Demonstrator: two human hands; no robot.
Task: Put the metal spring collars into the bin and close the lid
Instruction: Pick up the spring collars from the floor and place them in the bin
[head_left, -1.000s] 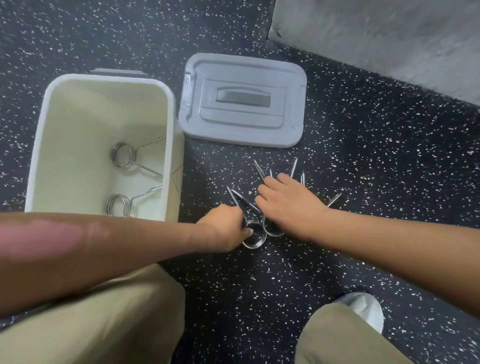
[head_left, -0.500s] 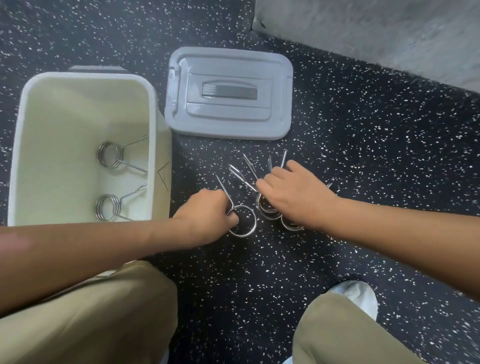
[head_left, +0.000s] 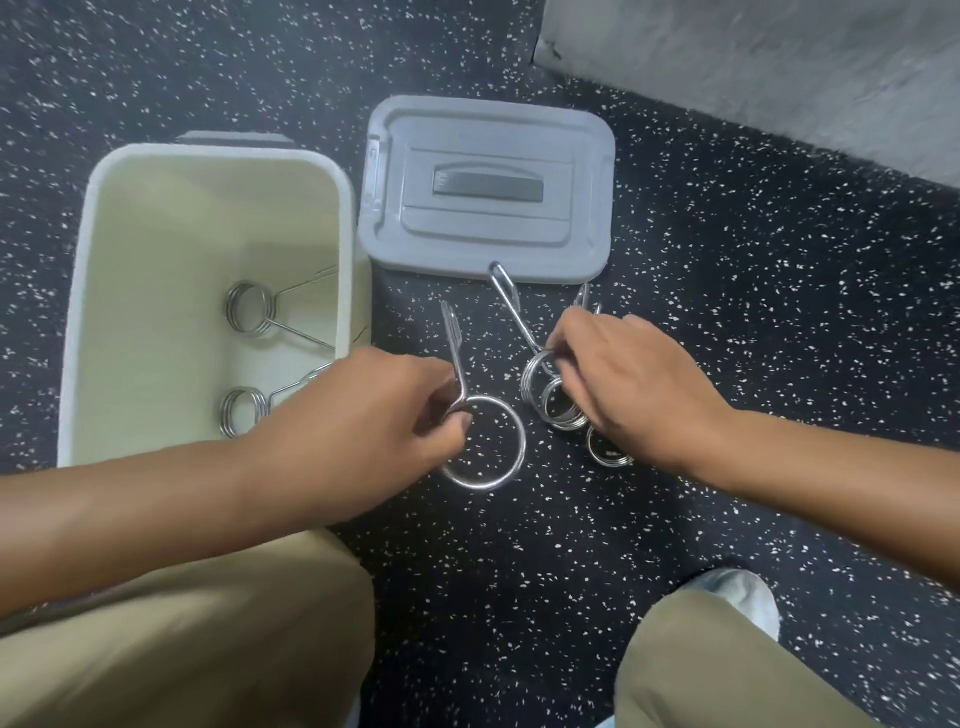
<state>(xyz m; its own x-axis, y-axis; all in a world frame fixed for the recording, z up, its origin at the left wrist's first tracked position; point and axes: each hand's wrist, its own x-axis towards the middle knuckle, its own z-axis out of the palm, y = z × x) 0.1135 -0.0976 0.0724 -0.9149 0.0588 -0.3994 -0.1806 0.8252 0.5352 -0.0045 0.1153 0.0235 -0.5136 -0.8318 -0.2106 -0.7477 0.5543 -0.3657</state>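
Beside open bin (head_left: 83, 291), for loading: left hand (head_left: 363, 415) pinches one spring collar (head_left: 485, 447); right hand (head_left: 628, 379) clasps collar cluster (head_left: 550, 400); lid (head_left: 488, 187) set aside.

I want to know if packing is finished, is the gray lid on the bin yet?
No, the gray lid lies flat on the floor beside the open bin, and both hands are gripping spring collars.

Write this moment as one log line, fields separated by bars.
left hand: gripping one collar | right hand: gripping another collar | bin: open, two collars inside | lid: on floor
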